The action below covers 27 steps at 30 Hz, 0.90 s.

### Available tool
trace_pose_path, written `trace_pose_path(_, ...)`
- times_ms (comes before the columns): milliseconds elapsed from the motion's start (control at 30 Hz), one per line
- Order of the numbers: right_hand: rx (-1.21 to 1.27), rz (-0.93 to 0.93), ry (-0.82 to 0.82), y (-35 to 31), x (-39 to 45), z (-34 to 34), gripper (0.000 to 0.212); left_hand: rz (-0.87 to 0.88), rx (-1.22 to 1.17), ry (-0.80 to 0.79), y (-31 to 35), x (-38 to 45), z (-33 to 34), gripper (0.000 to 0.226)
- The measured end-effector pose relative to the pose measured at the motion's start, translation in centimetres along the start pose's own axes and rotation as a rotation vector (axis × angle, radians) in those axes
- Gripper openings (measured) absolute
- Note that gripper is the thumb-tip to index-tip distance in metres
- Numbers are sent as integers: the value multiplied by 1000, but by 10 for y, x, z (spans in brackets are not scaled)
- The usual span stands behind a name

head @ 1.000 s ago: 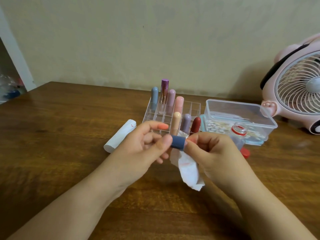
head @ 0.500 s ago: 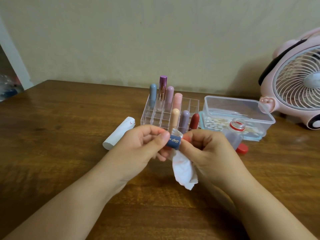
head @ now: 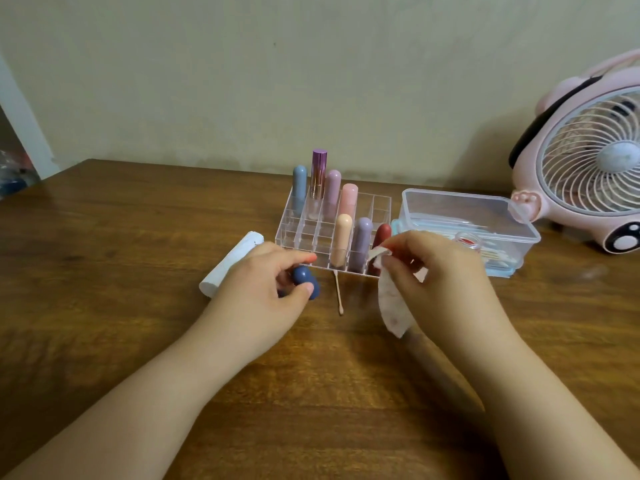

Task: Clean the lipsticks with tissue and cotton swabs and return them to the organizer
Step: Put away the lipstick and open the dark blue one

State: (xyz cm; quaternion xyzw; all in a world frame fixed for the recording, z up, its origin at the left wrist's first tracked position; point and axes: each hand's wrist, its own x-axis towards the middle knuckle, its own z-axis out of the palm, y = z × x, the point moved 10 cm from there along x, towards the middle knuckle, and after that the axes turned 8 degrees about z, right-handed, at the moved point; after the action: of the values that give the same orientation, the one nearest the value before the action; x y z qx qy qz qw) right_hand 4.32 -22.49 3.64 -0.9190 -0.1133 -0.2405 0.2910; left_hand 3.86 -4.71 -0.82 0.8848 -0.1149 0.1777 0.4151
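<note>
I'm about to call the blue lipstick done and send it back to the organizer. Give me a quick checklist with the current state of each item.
1. Blue lipstick held: ok, the left hand grips it low over the table.
2. Blue lipstick capped: cannot tell, fingers cover part of it.
3. Free slot in the organizer: ok, several front-left compartments stand empty.
4. Path to the slots: ok, only a used cotton swab lies on the table in front of the organizer.
5. Tissue out of the way: ok, the right hand pinches it off to the right, stained.
6. Lipstick surface clean: cannot tell.
</note>
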Motion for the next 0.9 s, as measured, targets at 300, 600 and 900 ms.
trace_pose_path(300,-289,14,-395,-11,0,60,30,-14,240,-103,3,2,15,24)
trace_pose_path(600,-81,337,-120,42,3,-41,5,48,255,-115,16,1,17,28)
trace_pose_path(900,-437,505,-439,98,-32,-13,6,12,273,-144,15,-1,21,35)
